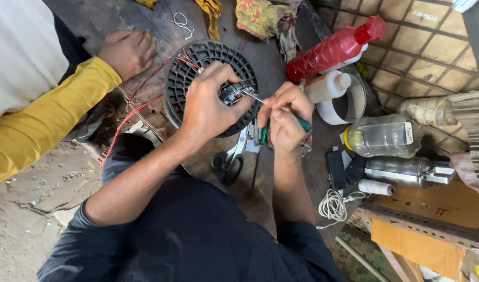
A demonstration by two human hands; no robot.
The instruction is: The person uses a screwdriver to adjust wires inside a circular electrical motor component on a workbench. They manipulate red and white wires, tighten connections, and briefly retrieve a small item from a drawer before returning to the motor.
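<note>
Nearest the viewer, the wearer's dark-sleeved forearms run up from the lower edge onto a worn, dark surface. Black-handled scissors lie flat between the forearms, blades pointing toward the work, within easy reach.

The left hand is curled down over the hub of a round black slotted fan housing, thumb and fingers closed on the metal core with its copper windings, evidently to steady it against the tool's push. The right hand is closed in a pen-like pinch on a green-handled screwdriver, held low and nearly level so that the thin shaft enters the core from the side.

The housing lies flat on the surface, at mid-frame just above the hands. Red wires trail from it to the left, off the edge.

To the right, clear of the work, stand a clear jar with a yellow lid, a roll of tape, a white bottle and a red bottle, the last lying tilted.

Farthest, at upper left, another person's hand, from a yellow sleeve, rests knuckles-up on the surface beside the housing, holding nothing visible.
</note>
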